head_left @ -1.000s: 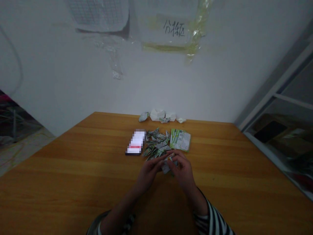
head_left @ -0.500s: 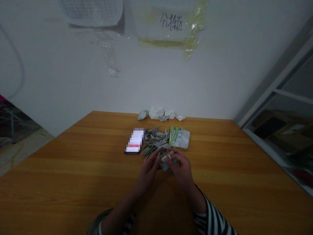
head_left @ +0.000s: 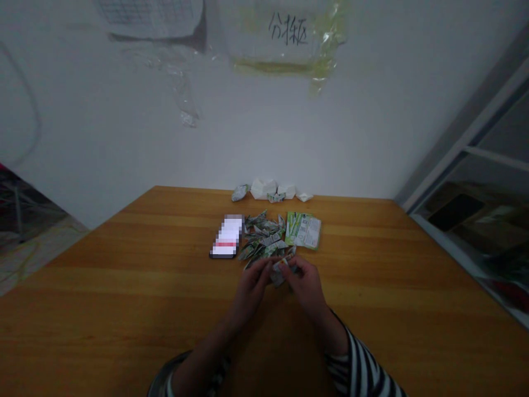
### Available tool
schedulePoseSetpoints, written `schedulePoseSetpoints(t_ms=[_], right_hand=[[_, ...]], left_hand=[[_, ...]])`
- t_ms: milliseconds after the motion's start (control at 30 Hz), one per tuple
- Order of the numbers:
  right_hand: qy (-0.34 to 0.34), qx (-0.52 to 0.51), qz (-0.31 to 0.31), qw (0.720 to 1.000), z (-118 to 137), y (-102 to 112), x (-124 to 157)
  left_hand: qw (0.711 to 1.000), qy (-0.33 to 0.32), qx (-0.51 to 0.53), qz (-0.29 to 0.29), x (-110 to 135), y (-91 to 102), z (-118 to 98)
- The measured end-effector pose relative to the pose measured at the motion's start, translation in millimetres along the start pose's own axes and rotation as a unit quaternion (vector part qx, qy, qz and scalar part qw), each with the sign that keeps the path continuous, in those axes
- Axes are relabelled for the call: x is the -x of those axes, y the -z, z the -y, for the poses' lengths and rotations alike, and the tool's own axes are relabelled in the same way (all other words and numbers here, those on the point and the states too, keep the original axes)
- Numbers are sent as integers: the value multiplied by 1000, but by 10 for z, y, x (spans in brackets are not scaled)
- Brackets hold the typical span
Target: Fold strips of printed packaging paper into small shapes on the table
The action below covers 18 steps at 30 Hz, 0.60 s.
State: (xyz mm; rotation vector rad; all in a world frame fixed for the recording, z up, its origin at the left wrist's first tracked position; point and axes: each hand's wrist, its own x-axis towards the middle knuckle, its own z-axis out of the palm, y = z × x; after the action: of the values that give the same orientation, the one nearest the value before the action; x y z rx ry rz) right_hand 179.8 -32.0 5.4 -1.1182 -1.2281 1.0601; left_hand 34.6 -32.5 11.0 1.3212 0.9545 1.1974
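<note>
Both hands meet over the near side of a pile of folded printed paper pieces [head_left: 264, 234]. My left hand [head_left: 251, 284] is closed, pinching the left side of a small printed paper piece [head_left: 279, 275]. On its other side my right hand [head_left: 305, 284] grips the same piece between thumb and fingers. The paper is whitish with a small orange mark and looks folded; the fingers hide part of it. Just beyond the right hand lies a flat green and white printed packet [head_left: 303, 231].
A phone [head_left: 227, 237] with a lit, blurred screen lies left of the pile. Crumpled white tissues [head_left: 263, 189] and a crumpled printed wrapper [head_left: 239, 192] sit along the wooden table's [head_left: 124, 264] back edge, against the wall. Shelving [head_left: 475, 182] stands at the right.
The fingers have shifted slightly on the paper piece, with the right hand's fingers drawn a little lower. The view has moved slightly; the pile, phone and packet lie as before.
</note>
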Motion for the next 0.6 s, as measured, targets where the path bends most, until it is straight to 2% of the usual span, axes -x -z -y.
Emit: schedulePoseSetpoints(t_ms=[167, 333, 500, 600], right_hand=[[-35, -21, 10, 999, -11, 3, -10], [-22, -23, -8, 999, -38, -57, 8], [1, -107, -66, 992, -33, -111, 24], [-37, -148, -47, 987, -20, -118, 11]], left_hand=[[1000, 19, -17, 3, -16, 8, 41], [999, 33, -4, -23, -38, -8, 50], [998, 20, -11, -59, -34, -21, 44], [998, 20, -6, -58, -26, -22, 49]])
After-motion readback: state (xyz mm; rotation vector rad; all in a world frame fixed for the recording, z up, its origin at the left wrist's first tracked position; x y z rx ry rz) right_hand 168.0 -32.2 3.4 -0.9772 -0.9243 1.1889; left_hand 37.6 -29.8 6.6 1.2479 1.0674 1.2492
